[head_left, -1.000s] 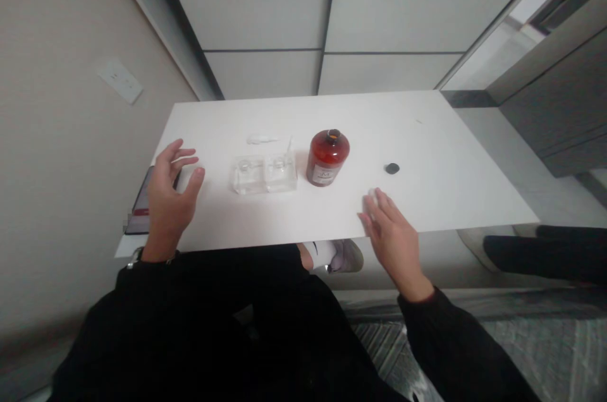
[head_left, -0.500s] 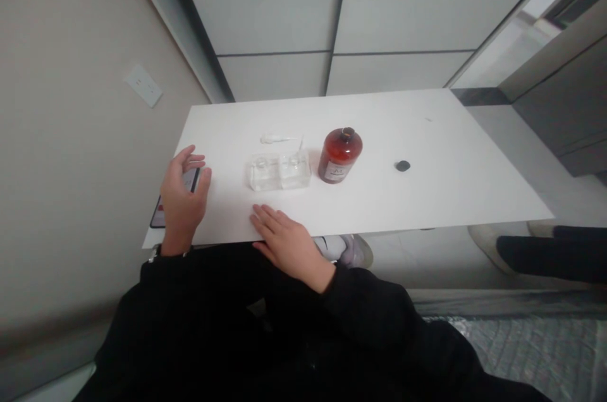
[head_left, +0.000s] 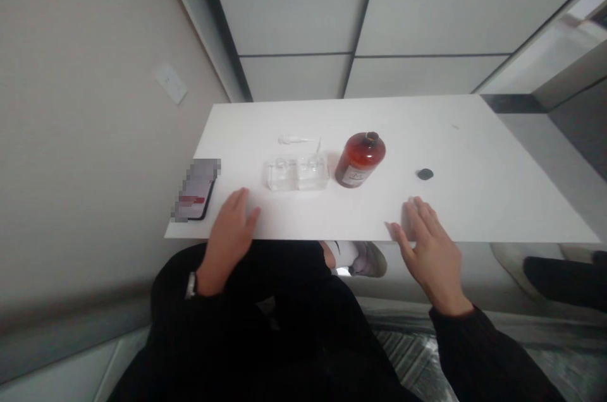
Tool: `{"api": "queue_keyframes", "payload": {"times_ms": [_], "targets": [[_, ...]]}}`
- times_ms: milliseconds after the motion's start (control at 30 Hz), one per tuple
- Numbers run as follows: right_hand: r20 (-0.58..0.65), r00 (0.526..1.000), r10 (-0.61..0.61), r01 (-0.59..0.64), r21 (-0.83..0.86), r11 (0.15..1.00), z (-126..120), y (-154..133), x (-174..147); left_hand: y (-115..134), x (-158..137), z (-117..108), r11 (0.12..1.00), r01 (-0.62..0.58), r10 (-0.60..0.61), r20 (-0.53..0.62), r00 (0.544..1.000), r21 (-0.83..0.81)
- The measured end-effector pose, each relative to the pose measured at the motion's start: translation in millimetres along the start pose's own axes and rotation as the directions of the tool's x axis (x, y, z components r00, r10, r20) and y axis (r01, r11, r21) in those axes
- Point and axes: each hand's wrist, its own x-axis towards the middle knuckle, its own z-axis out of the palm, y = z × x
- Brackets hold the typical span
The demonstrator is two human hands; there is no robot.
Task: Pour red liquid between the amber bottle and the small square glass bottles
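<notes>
Two sets of fingers, loosely spread, hold nothing in the head view. The amber bottle, upright, stands ahead and leftward of the right hand, the nearer one; beyond its fingertips lies a black cap. The left hand is nearest the clear two-part container. White table; panelled doors behind.

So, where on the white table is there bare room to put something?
The widest patch runs from the dark round piece to the right edge of the table. Smaller ones lie between that piece and the red bottle, and at the front between the left hand and right hand. It is crowded where the bottle, clear container and dropper sit close together.
</notes>
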Motion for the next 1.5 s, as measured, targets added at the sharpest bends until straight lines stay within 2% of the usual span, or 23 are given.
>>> {"api": "queue_keyframes", "payload": {"times_ms": [67,133,200,300,367,467,533,567,733,800,867,967,1100,1267,1400,1500], "targets": [[-0.018,1.0,-0.011,0.012,0.016,1.0,3.1,-10.7,3.0,20.6,-30.7,9.7,0.993,-0.003,-0.011,0.12,0.993,0.119],[-0.044,0.999,-0.032,0.035,0.058,0.998,4.8,-17.3,7.0,42.6,-51.0,16.1,0.982,0.013,-0.045,0.162,0.986,0.19],[-0.076,0.996,-0.042,0.05,0.111,0.993,5.8,-19.2,10.9,63.8,-58.5,19.8,0.976,0.031,-0.075,0.199,0.977,0.216],[-0.109,0.993,-0.046,0.065,0.181,0.981,6.2,-16.7,14.4,95.9,-52.8,26.8,0.979,0.004,-0.069,0.309,0.949,0.206],[-0.123,0.992,-0.037,0.064,0.223,0.973,4.6,-13.2,14.6,118.3,-44.5,35.0,0.987,-0.074,0.015,0.376,0.926,0.144],[-0.158,0.987,0.015,0.029,0.271,0.962,-2.6,-5.6,12.7,145.2,-32.8,46.6,0.967,-0.254,0.241,0.406,0.882,-0.021],[-0.203,0.978,0.055,0.003,0.279,0.96,-9.6,1.6,10.8,151.0,-27.6,48.1,0.947,-0.314,0.313,0.376,0.872,-0.06],[-0.224,0.972,0.068,-0.002,0.28,0.96,-13.0,5.8,9.8,148.9,-26.1,46.3,0.948,-0.315,0.307,0.361,0.881,-0.04],[-0.258,0.962,0.087,-0.012,0.279,0.96,-18.6,23.7,6.0,107.0,-30.8,27.0,0.948,-0.19,0.119,0.269,0.956,0.254],[-0.261,0.96,0.102,-0.026,0.28,0.96,-14.5,26.2,5.7,94.1,-37.1,22.8,0.929,-0.163,0.086,0.237,0.968,0.333],[-0.256,0.959,0.125,-0.044,0.303,0.952,-9.0,25.5,6.4,93.3,-43.1,24.0,0.92,-0.15,0.07,0.223,0.972,0.362],[-0.258,0.955,0.146,-0.054,0.334,0.941,-3.9,21.6,8.9,113.8,-46.6,34.0,0.926,-0.174,0.09,0.251,0.964,0.336],[-0.292,0.949,0.121,-0.026,0.309,0.951,-6.8,19.9,10.8,156.8,-37.8,53.6,0.939,-0.267,0.19,0.32,0.928,0.217],[-0.294,0.943,0.155,-0.056,0.32,0.946,-11.7,26.4,5.0,198.5,-22.4,77.5,0.949,-0.281,0.224,0.323,0.92,0.142],[-0.284,0.941,0.183,-0.083,0.33,0.94,-10.9,29.6,-0.3,214.4,-17.9,87.4,0.934,-0.343,0.289,0.35,0.891,0.102],[-0.281,0.941,0.19,-0.09,0.333,0.939,-11.2,29.5,-0.1,210.8,-17.2,83.8,0.912,-0.403,0.348,0.387,0.854,0.071]]}}
